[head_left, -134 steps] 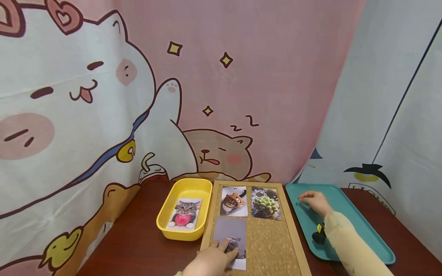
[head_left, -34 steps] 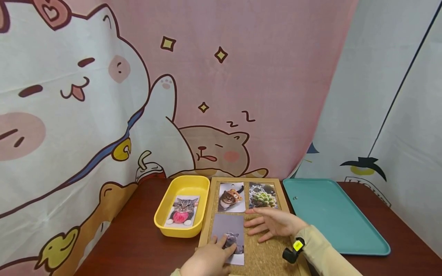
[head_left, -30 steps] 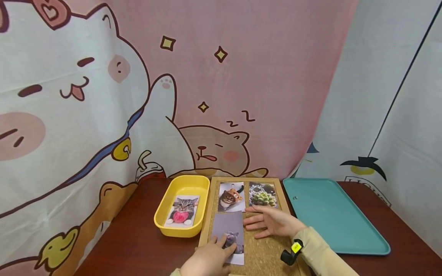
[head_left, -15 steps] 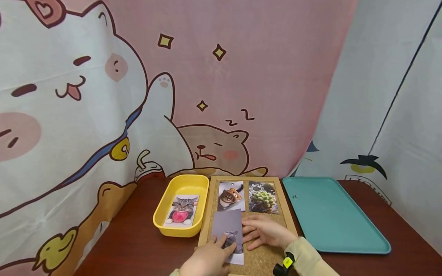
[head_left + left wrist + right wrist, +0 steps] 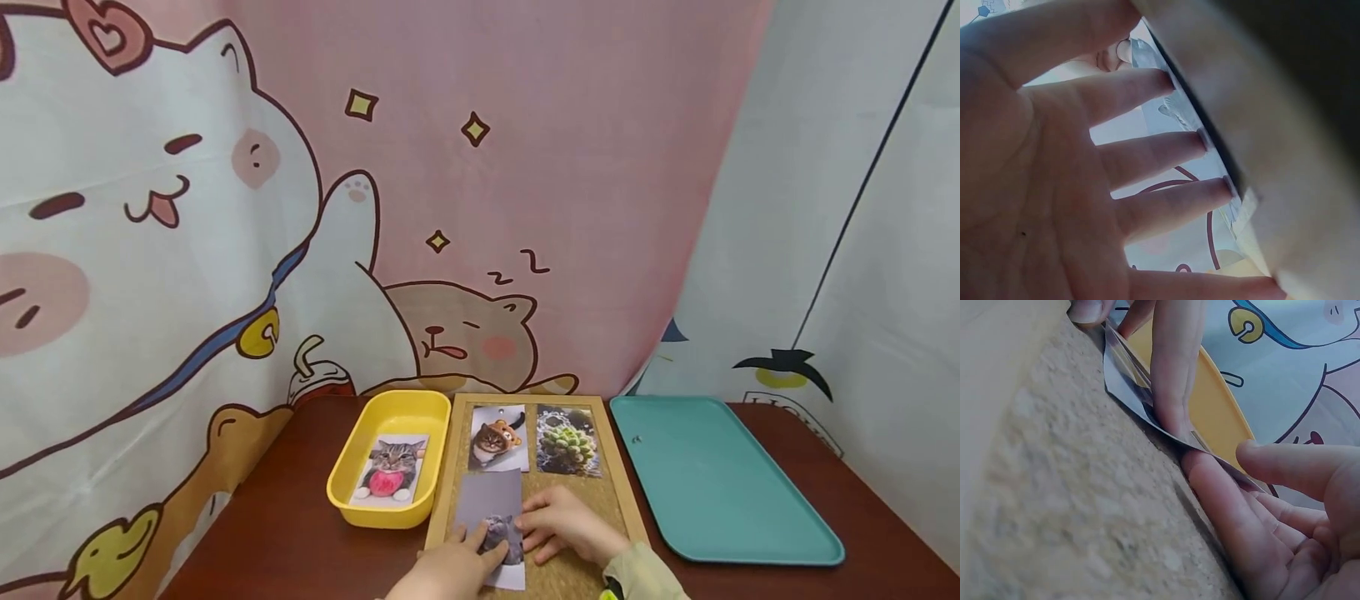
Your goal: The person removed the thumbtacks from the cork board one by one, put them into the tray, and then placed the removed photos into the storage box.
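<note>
A photo of a grey cat (image 5: 480,496) lies on the corkboard (image 5: 585,575), slightly tilted. My left hand (image 5: 450,568) rests its spread fingers on the photo's lower part; the left wrist view shows the palm (image 5: 1041,169) and straight fingers. At the photo's right edge is my right hand (image 5: 564,523), its fingertips touching that edge. In the right wrist view the photo (image 5: 1127,387) bows up from the cork, with the right index finger (image 5: 1216,494) against its edge and the thumb (image 5: 1297,465) above. Whether the thumb touches the photo, I cannot tell.
A cat photo with a bear hat (image 5: 495,440) and a succulent photo (image 5: 567,442) are on the board's upper part. To the left stands a yellow basin (image 5: 442,442) holding another cat photo (image 5: 392,471). A teal tray (image 5: 742,492) with a small shiny piece (image 5: 637,438) lies right.
My right hand has left the tray, crossed onto the board and come down to the photo's right edge. The photo's top has swung slightly left under my left hand, which stays put.
</note>
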Demonstrator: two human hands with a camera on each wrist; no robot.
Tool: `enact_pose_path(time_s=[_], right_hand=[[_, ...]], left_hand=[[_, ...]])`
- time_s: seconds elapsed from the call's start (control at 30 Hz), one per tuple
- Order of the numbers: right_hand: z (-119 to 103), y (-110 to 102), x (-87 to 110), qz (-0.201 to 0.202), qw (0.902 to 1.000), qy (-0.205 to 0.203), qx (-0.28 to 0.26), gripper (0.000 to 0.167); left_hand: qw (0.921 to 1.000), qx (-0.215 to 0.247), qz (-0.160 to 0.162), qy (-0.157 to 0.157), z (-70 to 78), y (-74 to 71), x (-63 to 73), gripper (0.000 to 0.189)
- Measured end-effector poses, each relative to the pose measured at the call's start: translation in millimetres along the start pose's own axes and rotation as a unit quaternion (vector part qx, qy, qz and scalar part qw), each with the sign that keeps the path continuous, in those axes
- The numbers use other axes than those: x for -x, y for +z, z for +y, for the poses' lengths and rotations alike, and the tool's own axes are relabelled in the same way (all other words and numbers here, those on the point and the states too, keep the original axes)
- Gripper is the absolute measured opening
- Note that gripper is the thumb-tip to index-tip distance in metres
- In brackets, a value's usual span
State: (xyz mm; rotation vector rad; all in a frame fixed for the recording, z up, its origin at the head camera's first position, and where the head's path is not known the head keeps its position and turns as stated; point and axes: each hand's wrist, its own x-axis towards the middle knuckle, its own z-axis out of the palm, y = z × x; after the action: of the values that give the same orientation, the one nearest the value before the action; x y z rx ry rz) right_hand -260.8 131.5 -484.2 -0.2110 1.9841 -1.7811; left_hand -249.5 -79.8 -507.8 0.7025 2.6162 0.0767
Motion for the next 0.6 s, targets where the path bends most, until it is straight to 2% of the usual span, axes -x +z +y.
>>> enact_pose_path(time_s=[0.13,0.37,0.6], right_hand=[[-2.0,0.3,-2.5,0.0,0.9998,0.002,0.019,0.015],[-3.8,2.3,-7.7,-0.009,0.999,0.011,0.042,0.011],[-4.3,0.3,-8.8,-0.016,0.9989,0.015,0.042,0.013]], left_hand=[[0.9999,-0.005,0.012,-0.004,11.1,-14.3,15.6,0.057],[0.9997,-0.008,0.011,-0.02,33.2,-44.3,49.1,0.054],[0.9993,-0.004,0.038,-0.003,32.8,-44.7,54.0,0.05]])
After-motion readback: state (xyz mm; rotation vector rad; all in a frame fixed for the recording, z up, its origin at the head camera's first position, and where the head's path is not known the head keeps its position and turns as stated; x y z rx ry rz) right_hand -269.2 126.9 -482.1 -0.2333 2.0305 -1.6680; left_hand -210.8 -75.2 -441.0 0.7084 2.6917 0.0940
